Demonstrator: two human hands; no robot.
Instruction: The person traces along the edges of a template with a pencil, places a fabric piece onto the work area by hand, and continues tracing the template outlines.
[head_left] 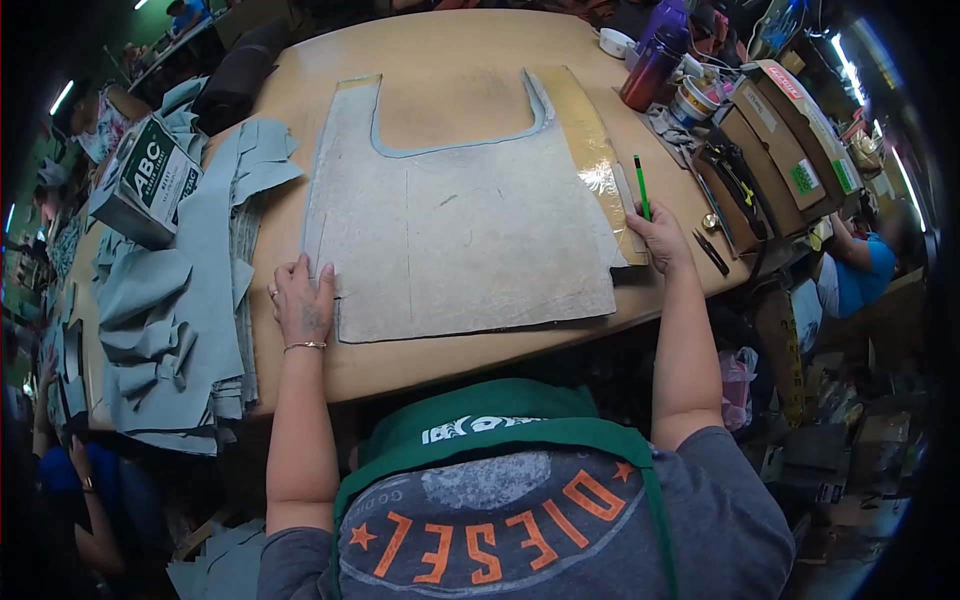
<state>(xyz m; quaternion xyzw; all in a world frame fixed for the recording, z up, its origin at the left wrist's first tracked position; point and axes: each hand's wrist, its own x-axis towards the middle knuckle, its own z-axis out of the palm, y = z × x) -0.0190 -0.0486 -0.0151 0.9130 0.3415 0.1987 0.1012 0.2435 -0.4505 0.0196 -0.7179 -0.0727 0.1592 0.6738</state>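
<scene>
A large grey pattern board (470,230) with a U-shaped cutout at its far side lies flat on the table before me. Shiny yellow-brown tape runs down its right side, and a pale blue edge shows along the cutout and left side. My left hand (303,300) rests on the board's lower left edge, thumb and fingers apart. At the right edge, my right hand (655,235) holds a green pencil (642,185) upright while its fingers touch the board. Some of the right fingers are hidden.
Stacked grey-green cloth pieces (205,320) lie left, with an ABC tin (150,180) on them. A dark roll (240,75) sits behind. Rightward are a purple bottle (657,60), cardboard boxes (780,140) and black thread snips (711,253). Other people sit at both sides.
</scene>
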